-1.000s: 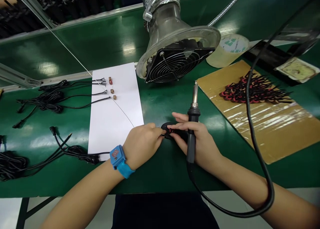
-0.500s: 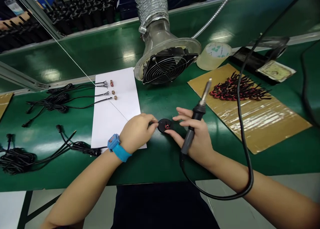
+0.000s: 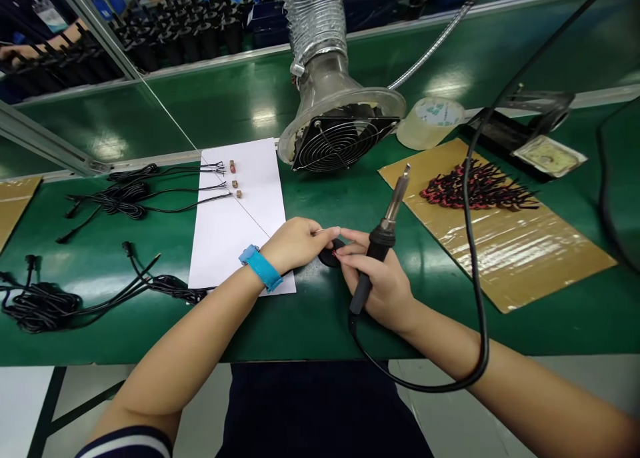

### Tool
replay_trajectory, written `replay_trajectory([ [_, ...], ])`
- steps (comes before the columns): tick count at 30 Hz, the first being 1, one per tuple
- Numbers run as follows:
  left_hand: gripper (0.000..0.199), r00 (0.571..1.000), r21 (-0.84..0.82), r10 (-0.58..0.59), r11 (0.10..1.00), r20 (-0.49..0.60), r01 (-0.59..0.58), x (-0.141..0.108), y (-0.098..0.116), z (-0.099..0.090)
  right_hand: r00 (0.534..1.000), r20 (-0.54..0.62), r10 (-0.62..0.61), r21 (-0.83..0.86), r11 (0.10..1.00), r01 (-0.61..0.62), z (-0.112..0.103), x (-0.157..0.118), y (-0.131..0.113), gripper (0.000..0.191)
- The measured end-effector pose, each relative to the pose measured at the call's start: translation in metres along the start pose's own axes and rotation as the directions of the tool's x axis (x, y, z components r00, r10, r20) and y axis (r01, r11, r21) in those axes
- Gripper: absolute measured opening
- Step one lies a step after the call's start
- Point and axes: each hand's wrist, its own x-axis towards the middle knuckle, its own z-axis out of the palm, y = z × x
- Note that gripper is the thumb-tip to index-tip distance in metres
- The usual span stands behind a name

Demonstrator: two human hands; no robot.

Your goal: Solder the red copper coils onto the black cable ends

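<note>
My left hand (image 3: 300, 243), with a blue band at its wrist, is closed in a pinch on a thin solder wire (image 3: 250, 216). This wire runs down from the upper left across the white paper, and a short bit shows at the fingertips. My right hand (image 3: 383, 278) grips a soldering iron (image 3: 381, 239), its metal tip pointing up and away. Thumb and fingers of that hand reach to a small black disc (image 3: 327, 257) on the green bench, where something small and red shows. Both hands' fingertips meet above the disc and partly hide it.
A fan in a fume hood (image 3: 345, 141) hangs ahead. On a brown board (image 3: 510, 265) lies a pile of red-black wires (image 3: 475, 188). White paper (image 3: 235, 245) carries cable ends and small brown parts (image 3: 235, 183). Black cable coils (image 3: 45, 305) lie left; the iron's cord (image 3: 477, 278) loops right.
My left hand has moved right over the disc, its fingertips now by those of the right hand. My right fingers have drawn together at the disc, and the iron has shifted left.
</note>
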Motion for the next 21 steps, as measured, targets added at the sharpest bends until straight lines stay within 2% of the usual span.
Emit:
replay_trajectory([
  [5,0.043,1.0,0.011,-0.018,1.0,0.009,0.018,0.002,0.001,0.002,0.99,0.101,-0.096,-0.159,0.981,0.112,-0.005,-0.008,0.001,0.038],
  [8,0.041,1.0,0.006,-0.019,1.0,0.013,0.019,0.002,0.002,0.002,0.989,0.086,-0.122,-0.153,0.979,0.134,-0.008,-0.004,-0.001,0.039],
  [11,0.037,0.999,-0.007,-0.035,0.999,0.012,0.035,0.001,0.002,0.002,0.998,-0.019,-0.053,-0.01,0.999,0.053,-0.01,0.004,-0.004,0.038],
  [14,0.033,0.999,-0.017,-0.026,1.0,0.026,0.026,-0.002,0.002,0.001,0.988,-0.111,0.11,0.073,0.992,-0.102,-0.012,0.009,-0.002,0.035],
  [17,0.03,0.998,0.004,0.034,0.999,0.051,-0.035,-0.006,0.001,0.0,0.975,-0.101,0.197,0.081,0.979,-0.19,-0.012,0.01,0.002,0.034],
  [21,0.027,0.996,0.054,0.074,0.996,0.046,-0.076,-0.011,0.001,0.002,0.981,-0.051,0.188,0.108,0.977,-0.181,-0.009,0.009,0.004,0.034],
])
